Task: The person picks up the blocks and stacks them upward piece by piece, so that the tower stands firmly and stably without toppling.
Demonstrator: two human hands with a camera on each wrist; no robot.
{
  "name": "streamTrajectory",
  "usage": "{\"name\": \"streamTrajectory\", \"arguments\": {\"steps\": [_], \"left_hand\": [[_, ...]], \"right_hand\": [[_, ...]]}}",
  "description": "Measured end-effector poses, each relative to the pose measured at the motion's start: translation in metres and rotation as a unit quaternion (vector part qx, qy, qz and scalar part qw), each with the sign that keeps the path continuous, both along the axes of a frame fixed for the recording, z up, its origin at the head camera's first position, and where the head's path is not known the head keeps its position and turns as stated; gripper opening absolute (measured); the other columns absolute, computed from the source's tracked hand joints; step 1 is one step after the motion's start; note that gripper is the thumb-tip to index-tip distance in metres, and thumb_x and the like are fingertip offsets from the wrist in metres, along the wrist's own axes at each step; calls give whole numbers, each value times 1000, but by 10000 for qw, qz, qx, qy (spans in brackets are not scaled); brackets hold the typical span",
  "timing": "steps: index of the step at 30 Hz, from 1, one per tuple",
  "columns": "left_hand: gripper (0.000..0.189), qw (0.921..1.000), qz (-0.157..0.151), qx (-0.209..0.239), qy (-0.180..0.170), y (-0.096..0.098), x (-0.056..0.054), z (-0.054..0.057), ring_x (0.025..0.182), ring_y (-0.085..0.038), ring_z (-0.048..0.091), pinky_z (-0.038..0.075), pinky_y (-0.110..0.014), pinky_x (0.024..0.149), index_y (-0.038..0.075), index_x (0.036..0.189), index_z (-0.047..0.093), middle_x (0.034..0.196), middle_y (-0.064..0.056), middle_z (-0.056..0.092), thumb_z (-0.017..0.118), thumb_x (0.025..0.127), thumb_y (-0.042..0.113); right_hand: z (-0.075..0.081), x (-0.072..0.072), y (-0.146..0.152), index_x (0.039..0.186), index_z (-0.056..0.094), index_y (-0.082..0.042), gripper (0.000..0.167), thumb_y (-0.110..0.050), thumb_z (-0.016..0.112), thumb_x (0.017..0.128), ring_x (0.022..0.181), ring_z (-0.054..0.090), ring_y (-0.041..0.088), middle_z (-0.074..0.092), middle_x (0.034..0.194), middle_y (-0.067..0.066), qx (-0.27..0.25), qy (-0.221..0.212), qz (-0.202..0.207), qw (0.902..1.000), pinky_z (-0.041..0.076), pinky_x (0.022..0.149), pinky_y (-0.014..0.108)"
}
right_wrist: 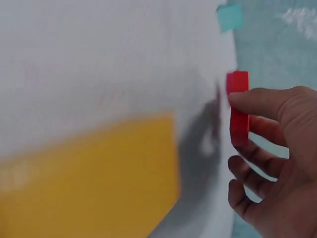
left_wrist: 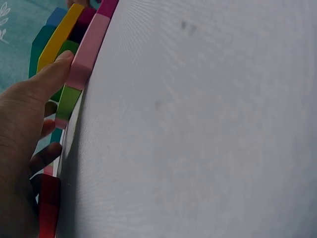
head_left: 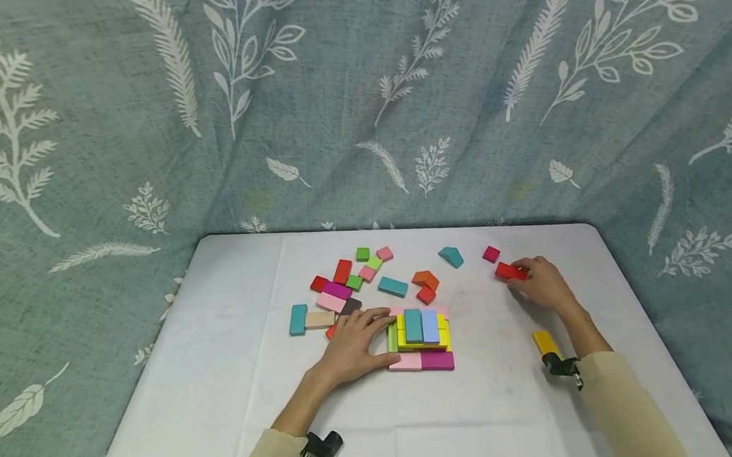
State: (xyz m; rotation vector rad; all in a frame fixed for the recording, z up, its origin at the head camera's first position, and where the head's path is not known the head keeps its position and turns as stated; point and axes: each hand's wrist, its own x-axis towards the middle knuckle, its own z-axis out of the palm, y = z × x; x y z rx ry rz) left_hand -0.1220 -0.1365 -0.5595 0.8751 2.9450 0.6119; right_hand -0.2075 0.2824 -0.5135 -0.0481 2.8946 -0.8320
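Observation:
My right hand (head_left: 540,283) pinches a red block (head_left: 509,271) between thumb and fingers, at the right side of the table. In the right wrist view the red block (right_wrist: 239,111) stands lengthwise in the grip, and its shadow falls on the cloth. My left hand (head_left: 351,346) rests at the left side of a layered block stack (head_left: 425,340), fingers loosely bent. The left thumb lies against the stack's pink block (left_wrist: 89,52). Teal and light blue blocks lie on top, over yellow ones, with pink and magenta blocks along the front.
Several loose coloured blocks (head_left: 338,289) lie behind and left of the stack. An orange notched block (head_left: 425,279), a teal block (head_left: 451,256) and a small crimson block (head_left: 491,254) lie toward the back. A yellow block (head_left: 545,343) lies beside the right wrist. A patterned curtain (head_left: 332,103) hangs behind the table.

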Motion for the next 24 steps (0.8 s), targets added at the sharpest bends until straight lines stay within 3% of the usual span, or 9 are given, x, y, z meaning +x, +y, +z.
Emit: {"name": "streamTrajectory", "arguments": {"steps": [6, 12, 17, 24], "left_hand": [[81, 10000, 15, -23, 51, 0, 0, -1, 137, -20, 40, 34, -46, 106, 29, 151, 48, 154, 6, 44, 62, 84, 72], [80, 10000, 11, 12, -1, 0, 1, 1, 137, -20, 40, 33, -47, 107, 29, 151, 48, 154, 6, 44, 63, 84, 71], [80, 10000, 15, -26, -69, 1, 1, 1, 137, -19, 39, 33, -47, 107, 31, 151, 47, 155, 7, 42, 62, 84, 72], [79, 10000, 23, -21, -22, 0, 1, 1, 138, -20, 39, 33, -46, 108, 30, 151, 48, 154, 6, 43, 63, 84, 71]], "right_hand": [[28, 15, -52, 127, 66, -5, 43, -25, 76, 91, 96, 54, 29, 61, 109, 11, -626, 458, 1032, 9916, 46, 73, 35], [41, 39, -109, 127, 68, -19, 44, -36, 78, 88, 104, 55, 24, 61, 112, -1, -914, 16, 1997, 9756, 49, 81, 39], [35, 49, -132, 128, 68, -27, 46, -41, 79, 86, 124, 50, 24, 60, 126, -1, -733, -321, 2260, 9708, 50, 97, 50], [29, 47, -140, 128, 68, -30, 48, -38, 82, 83, 135, 44, 28, 58, 135, 2, -502, -456, 2216, 9728, 48, 101, 54]]}}
